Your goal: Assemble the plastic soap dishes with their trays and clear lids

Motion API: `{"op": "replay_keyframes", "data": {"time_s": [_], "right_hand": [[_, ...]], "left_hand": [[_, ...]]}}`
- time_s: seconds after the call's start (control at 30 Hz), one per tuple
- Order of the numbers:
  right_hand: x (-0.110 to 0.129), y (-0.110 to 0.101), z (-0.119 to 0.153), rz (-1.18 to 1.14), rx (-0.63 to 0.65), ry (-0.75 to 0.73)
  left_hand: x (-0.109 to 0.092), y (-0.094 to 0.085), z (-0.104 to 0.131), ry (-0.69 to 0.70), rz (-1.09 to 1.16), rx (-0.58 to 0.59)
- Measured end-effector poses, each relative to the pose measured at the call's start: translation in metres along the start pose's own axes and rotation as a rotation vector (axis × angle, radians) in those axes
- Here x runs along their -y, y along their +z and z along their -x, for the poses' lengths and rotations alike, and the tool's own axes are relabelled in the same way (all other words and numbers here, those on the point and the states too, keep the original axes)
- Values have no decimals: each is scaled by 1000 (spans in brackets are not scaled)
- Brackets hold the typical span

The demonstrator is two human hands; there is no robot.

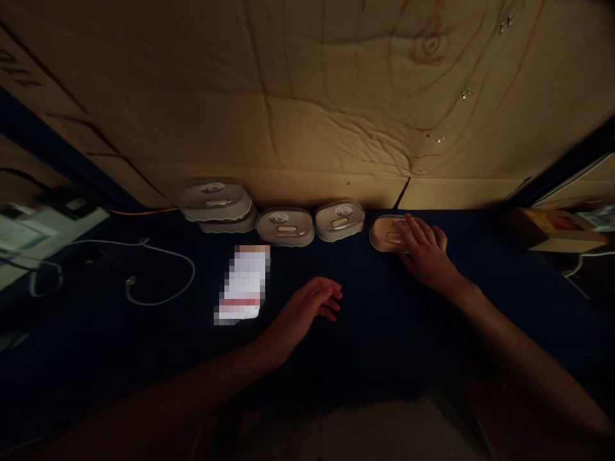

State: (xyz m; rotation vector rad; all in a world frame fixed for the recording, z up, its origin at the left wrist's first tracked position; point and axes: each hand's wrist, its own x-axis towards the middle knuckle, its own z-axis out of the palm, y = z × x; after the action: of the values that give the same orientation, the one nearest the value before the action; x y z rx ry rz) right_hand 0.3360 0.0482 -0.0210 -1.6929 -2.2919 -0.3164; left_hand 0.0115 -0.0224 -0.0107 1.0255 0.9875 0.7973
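Note:
My right hand [425, 250] lies over the right end of a pinkish oval plastic container [383, 234], its thumb on the near side and fingers across the lid. That container rests on the dark blue table. My left hand [312, 307] hovers over the table's middle, fingers loosely bent and apart, nothing in them. Two similar greyish lidded containers stand in a row to the left: one oval container [339, 221] and another oval container [285, 227]. Farther left is a stack, with an upper container [216, 200] on a lower container [230, 221].
A lit phone [244, 285], its screen blurred out, lies left of my left hand. A white cable [192, 275] loops across the left side. Brown cardboard [307, 83] walls off the back. At right stands a small box [552, 230]; pale equipment [38, 237] sits at left.

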Motion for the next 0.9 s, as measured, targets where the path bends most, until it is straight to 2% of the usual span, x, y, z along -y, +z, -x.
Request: {"op": "replay_keyframes", "data": {"time_s": [0.17, 0.33, 0.43, 0.53, 0.6, 0.7, 0.8, 0.9], "right_hand": [[12, 7, -12, -142, -92, -92], [47, 5, -46, -193, -47, -298], [61, 9, -69, -141, -9, -313], [68, 11, -77, -108, 35, -303], [72, 7, -70, -97, 25, -300], [82, -6, -44, -112, -21, -336], [95, -18, -13, -215, -51, -387], [103, -24, 6, -361, -25, -331]], "left_hand": [[-4, 2, 0, 11, -17, 21], [-7, 2, -2, -4, 1, -23], [-6, 2, -2, 11, 7, -33], [-5, 3, -2, 6, 13, -47], [-6, 4, -2, 8, 10, -69], [-8, 5, -1, 43, -9, -121], [-9, 3, 0, 101, -44, -221], [-10, -1, 0, 157, -81, -330]]}}
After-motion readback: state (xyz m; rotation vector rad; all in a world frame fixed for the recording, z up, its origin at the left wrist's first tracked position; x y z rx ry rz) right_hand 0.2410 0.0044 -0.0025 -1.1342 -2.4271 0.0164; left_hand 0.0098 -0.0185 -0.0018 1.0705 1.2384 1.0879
